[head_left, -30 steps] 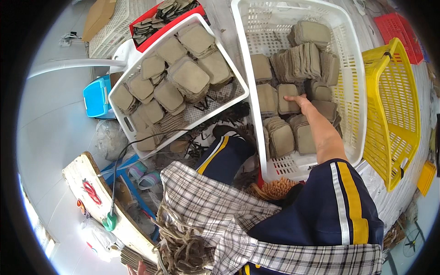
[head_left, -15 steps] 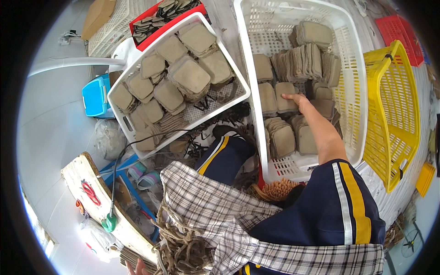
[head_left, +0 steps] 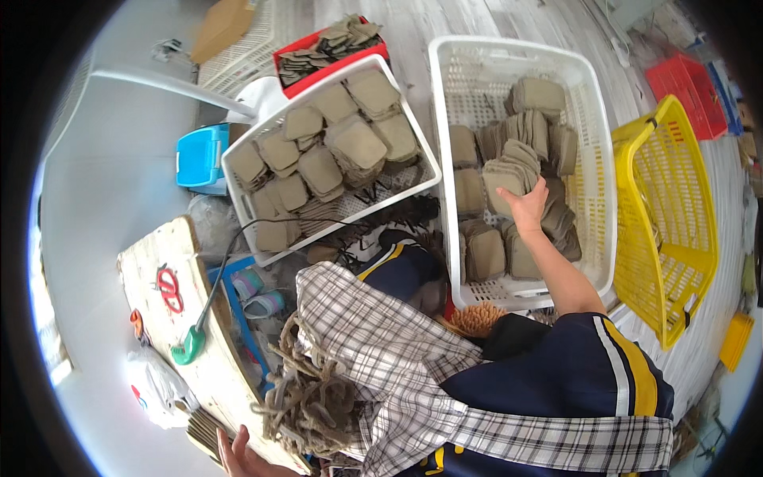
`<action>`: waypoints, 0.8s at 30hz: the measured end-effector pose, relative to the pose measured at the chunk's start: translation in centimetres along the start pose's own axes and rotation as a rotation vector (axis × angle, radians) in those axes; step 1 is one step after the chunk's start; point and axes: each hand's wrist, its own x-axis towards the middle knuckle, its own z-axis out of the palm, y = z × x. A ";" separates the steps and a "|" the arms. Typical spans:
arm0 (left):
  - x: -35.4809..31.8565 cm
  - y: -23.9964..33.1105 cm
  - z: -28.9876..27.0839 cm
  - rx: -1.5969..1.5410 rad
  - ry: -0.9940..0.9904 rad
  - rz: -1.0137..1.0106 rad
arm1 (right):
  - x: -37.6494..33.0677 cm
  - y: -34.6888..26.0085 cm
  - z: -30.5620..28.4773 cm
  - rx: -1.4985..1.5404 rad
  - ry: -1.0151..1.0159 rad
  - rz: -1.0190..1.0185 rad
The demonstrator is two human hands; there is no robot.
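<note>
Two white baskets (head_left: pixel 594 199), both with stacked grey-brown squares (head_left: pixel 485 254)

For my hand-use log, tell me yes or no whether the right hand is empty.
No, the right hand holds a stack of tan pads.

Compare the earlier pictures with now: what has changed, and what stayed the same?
The right hand, earlier resting on a pad stack in the white basket, now grips it; the stack seems raised, tilted and fanned. More of the left hand shows. The whole view has shifted.

Nothing was visibly let go. The white tray and its pads look unchanged.
</note>
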 end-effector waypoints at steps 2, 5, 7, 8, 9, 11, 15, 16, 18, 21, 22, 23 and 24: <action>-2.3 -3.0 -2.2 -0.253 -0.090 -0.123 | -1.5 -3.0 -1.4 -0.015 0.014 -0.252; -1.8 -1.1 -1.4 -0.658 -0.058 -0.531 | -5.6 -11.5 -4.2 0.136 -0.047 -0.913; -1.2 -2.9 -0.4 -1.280 -0.376 -0.668 | -9.1 -17.9 -5.2 0.220 0.005 -1.388; -0.9 -3.7 0.5 -1.663 -0.464 -0.734 | -11.3 -20.7 -5.5 0.359 -0.021 -1.540; -0.5 -4.6 1.1 -1.803 -0.579 -0.744 | -13.7 -23.2 -5.6 0.511 -0.054 -1.679; -1.1 -8.0 1.7 -1.880 -0.689 -0.753 | -19.1 -27.1 -4.7 0.587 -0.071 -2.030; -3.5 -11.9 -2.0 -2.070 -0.597 -0.686 | -29.5 -34.0 -3.6 0.689 -0.172 -2.471; -4.4 -13.2 -3.2 -2.004 -0.540 -0.592 | -31.6 -34.9 -2.6 0.670 -0.203 -2.511; -7.3 -15.0 -2.9 -1.829 -0.390 -0.602 | -34.7 -33.9 1.6 0.669 -0.303 -2.568; -7.8 -18.8 -4.0 -1.603 -0.240 -0.624 | -40.4 -35.8 2.8 0.551 -0.511 -2.573; -7.9 -20.1 -4.4 -1.623 -0.181 -0.690 | -41.6 -35.7 3.6 0.529 -0.557 -2.558; -8.0 -21.1 -4.7 -1.556 -0.145 -0.681 | -42.6 -35.3 4.2 0.506 -0.594 -2.529; -8.0 -22.0 -4.9 -1.491 -0.111 -0.671 | -43.4 -35.1 4.9 0.480 -0.630 -2.499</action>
